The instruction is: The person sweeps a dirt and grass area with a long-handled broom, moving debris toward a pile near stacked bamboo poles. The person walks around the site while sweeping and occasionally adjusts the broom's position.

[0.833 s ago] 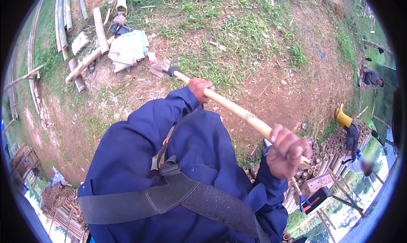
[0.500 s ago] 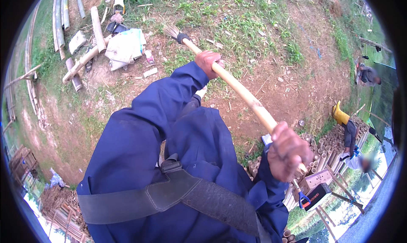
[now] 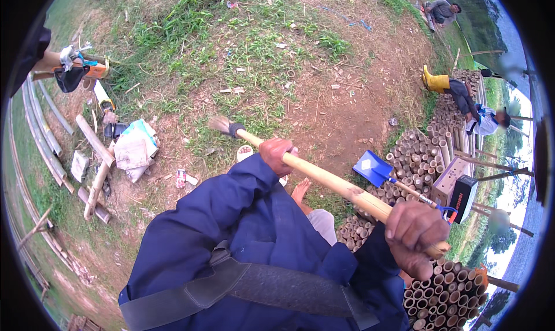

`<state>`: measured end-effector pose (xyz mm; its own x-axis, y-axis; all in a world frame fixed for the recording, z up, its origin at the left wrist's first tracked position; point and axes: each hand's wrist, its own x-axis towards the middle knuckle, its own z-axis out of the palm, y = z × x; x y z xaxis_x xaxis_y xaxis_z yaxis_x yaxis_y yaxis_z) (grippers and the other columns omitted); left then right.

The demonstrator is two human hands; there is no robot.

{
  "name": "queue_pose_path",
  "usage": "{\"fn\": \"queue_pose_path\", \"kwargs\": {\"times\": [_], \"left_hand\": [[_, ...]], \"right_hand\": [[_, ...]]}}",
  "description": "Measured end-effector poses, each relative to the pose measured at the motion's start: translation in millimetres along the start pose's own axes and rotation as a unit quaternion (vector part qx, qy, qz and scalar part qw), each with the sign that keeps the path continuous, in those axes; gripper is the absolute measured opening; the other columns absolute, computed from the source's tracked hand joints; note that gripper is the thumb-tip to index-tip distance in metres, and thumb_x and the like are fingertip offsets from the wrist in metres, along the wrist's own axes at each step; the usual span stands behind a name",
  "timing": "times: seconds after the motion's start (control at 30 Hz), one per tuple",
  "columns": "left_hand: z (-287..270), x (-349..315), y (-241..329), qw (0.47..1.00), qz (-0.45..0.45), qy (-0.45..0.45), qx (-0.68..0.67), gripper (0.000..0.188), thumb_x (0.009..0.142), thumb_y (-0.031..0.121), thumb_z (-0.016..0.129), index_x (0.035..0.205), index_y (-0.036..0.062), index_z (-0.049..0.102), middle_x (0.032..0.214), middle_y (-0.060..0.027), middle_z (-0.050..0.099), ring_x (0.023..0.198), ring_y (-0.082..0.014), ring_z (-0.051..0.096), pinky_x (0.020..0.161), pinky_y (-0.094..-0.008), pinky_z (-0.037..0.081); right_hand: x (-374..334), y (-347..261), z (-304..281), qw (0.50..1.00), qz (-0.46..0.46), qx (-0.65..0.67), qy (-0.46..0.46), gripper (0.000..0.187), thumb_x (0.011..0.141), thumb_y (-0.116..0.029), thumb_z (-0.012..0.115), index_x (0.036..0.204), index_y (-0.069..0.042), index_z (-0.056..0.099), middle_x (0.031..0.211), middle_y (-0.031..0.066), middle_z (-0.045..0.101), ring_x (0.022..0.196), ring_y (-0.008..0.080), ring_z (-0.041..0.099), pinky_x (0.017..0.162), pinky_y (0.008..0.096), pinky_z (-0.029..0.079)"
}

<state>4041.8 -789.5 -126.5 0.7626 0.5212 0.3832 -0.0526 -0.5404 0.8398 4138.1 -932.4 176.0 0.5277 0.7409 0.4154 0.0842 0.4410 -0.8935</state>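
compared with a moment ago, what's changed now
The view has turned: the pale sack sits lower and further left, the yellow boot higher and further left. The pole's bristly end has swung rightward, away from the sack. The blue shovel blade now shows. Left hand and right hand still grip the pole.

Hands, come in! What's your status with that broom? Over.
Left hand and right hand gripping broom. Bristles pointing forward-left. Blue shovel beyond broom, at right.
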Motion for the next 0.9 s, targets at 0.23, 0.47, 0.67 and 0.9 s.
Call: {"fn": "queue_pose_path", "kwargs": {"times": [0.23,0.47,0.67,0.9], "left_hand": [[85,65,-80,0.996,0.022,-0.079,-0.041,0.020,0.082,0.013,0.066,0.070,0.0060,0.051,0.067,-0.0139,0.054,0.068,-0.0361,0.055,0.066,-0.0480,0.043],[45,-10,-11,0.994,-0.006,-0.109,-0.028,0.025,0.078,0.009,0.071,0.065,0.0064,0.049,0.060,-0.0123,0.050,0.056,-0.0323,0.052,0.053,-0.0441,0.041],[49,22,37,0.994,0.065,-0.068,-0.064,0.025,0.076,0.009,0.072,0.066,0.0073,0.050,0.059,-0.0110,0.051,0.054,-0.0321,0.051,0.051,-0.0428,0.040],[51,-13,-82,0.985,-0.046,-0.163,0.024,0.023,0.081,0.018,0.068,0.070,0.0062,0.052,0.065,-0.0154,0.056,0.066,-0.0387,0.056,0.065,-0.0498,0.044]], "right_hand": [[-27,64,-3,0.987,-0.034,-0.137,0.080,0.036,0.091,-0.019,0.065,0.064,-0.006,0.045,0.052,0.0017,0.044,0.045,0.0155,0.041,0.052,0.0359,0.044],[-40,11,-28,0.996,-0.022,-0.047,0.067,0.044,0.091,-0.027,0.072,0.063,-0.009,0.043,0.050,-0.0026,0.045,0.042,0.0124,0.046,0.048,0.0299,0.048],[-40,-45,-51,0.996,-0.078,-0.029,0.039,0.049,0.088,-0.037,0.075,0.063,-0.016,0.039,0.047,-0.0055,0.044,0.040,0.0043,0.043,0.047,0.0236,0.048],[-68,65,-18,0.988,0.050,-0.070,0.130,0.035,0.094,-0.015,0.063,0.067,-0.003,0.045,0.055,0.0040,0.047,0.048,0.0170,0.045,0.055,0.0383,0.046]]}}
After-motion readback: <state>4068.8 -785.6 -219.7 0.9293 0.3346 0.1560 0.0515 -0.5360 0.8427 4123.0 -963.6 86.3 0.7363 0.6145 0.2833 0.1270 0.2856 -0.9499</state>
